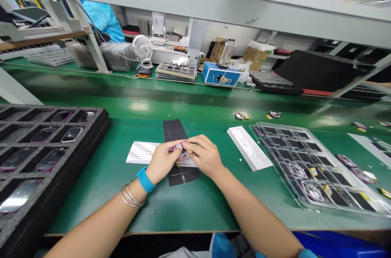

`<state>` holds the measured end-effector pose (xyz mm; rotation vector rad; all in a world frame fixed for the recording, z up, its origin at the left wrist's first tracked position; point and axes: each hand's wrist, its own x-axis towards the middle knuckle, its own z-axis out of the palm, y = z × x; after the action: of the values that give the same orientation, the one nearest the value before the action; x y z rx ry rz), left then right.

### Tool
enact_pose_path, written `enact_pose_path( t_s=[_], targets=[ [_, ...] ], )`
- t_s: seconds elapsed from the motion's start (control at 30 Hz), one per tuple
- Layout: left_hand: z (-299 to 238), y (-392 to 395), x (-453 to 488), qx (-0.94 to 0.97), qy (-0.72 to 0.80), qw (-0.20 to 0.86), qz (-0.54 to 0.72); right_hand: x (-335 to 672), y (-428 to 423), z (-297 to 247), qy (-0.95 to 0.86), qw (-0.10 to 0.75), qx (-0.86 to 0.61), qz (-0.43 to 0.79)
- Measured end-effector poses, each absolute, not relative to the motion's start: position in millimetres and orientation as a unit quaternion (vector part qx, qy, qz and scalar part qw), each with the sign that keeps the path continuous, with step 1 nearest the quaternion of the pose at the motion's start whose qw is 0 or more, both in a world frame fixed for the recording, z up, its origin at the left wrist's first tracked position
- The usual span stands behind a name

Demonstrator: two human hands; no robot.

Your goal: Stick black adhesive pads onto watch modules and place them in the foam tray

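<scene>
Pink part, one, between left hand and right hand

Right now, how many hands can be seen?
2. The left hand and the right hand meet over the green table, both pinching a small pink piece. A person in blue at the back shows no hands; theirs may be hidden.

Left of the mat, a foam tray blocks the bench; right of it lie a white strip and a clear tray. Paper sits just left. Before and behind the mat the bench is bare. A shelf hangs above.
</scene>
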<state>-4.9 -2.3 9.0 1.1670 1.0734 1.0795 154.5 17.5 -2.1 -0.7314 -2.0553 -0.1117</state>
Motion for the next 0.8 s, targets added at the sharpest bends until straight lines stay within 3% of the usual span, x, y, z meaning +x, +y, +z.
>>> enact_pose_path(
  t_s=[0.17,0.53,0.8],
  targets=[
    [3,1,-6,0.526,0.478,0.533,0.459,152,16,-2,-0.834,0.458,-0.308,-0.01],
    [0,2,-11,0.668,0.506,0.353,0.417,148,16,-3,-0.728,0.504,-0.401,0.235],
    [-5,5,-11,0.664,0.48,0.404,0.407,147,16,-3,-0.725,0.511,-0.403,0.224]
  ],
)
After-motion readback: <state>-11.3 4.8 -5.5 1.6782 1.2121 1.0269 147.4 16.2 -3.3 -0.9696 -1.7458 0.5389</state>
